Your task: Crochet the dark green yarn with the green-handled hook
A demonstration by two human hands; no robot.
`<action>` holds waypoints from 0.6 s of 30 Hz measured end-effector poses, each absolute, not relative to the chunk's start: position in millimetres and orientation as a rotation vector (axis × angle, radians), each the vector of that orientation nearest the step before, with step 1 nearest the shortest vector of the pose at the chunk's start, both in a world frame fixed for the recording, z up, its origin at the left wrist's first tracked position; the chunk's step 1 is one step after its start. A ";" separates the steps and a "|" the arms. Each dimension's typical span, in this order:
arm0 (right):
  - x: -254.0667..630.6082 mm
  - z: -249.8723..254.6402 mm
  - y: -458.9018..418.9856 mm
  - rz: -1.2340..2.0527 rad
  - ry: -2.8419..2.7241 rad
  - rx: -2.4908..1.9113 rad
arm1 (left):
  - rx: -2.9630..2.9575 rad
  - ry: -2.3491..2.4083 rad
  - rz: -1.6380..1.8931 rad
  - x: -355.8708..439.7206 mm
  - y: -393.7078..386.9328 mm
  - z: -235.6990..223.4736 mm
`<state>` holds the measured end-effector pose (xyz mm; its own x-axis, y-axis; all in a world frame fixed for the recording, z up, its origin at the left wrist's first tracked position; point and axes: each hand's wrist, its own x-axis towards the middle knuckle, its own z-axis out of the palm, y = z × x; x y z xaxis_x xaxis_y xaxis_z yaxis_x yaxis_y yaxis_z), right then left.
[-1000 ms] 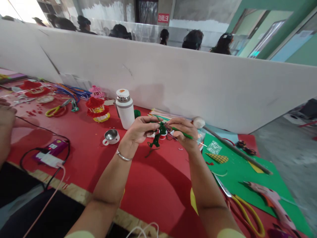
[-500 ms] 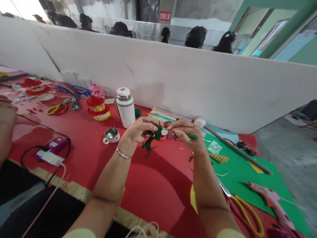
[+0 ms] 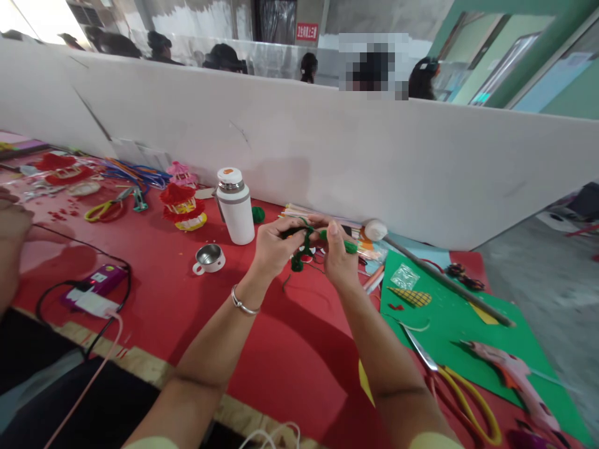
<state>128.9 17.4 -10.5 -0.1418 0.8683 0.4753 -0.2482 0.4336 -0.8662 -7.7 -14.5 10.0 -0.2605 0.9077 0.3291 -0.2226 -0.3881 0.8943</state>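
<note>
My left hand and my right hand meet above the red table, both pinched on a green pipe cleaner. Its twisted part hangs between the two hands, and a short straight end sticks out to the right of my right fingers. A small red and white spool lies on the table just under the hands. A silver bangle is on my left wrist.
A white flask and a small metal cup stand left of my hands. Red paper lanterns, yellow scissors, a power bank with cables. Right: green sheet, scissors, glue gun. Another person's hand far left.
Both hands have drawn closer together and lifted a little. The pipe cleaner's long straight end at the right is now shorter, with more of it bunched between the fingers.
</note>
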 end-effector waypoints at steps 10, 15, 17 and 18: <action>129.0 -15.3 26.0 1.279 -1.286 -0.583 | 1.254 0.973 1.757 -19.0 -13.0 11.0; 120.7 -17.3 12.8 0.920 -1.307 -0.669 | 1.227 1.166 1.950 -1.6 -12.9 6.1; 117.4 -21.1 7.5 0.651 -1.324 -0.651 | 1.058 1.110 1.941 7.7 -15.1 7.2; 116.5 -23.4 6.1 0.538 -1.332 -0.633 | 0.964 1.039 1.904 11.2 -16.2 8.4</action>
<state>116.5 6.1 -23.4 0.1632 0.6846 0.7105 -0.0014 0.7203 -0.6937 11.2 -16.2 8.4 -0.4359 0.8627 0.2565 -0.2513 -0.3903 0.8857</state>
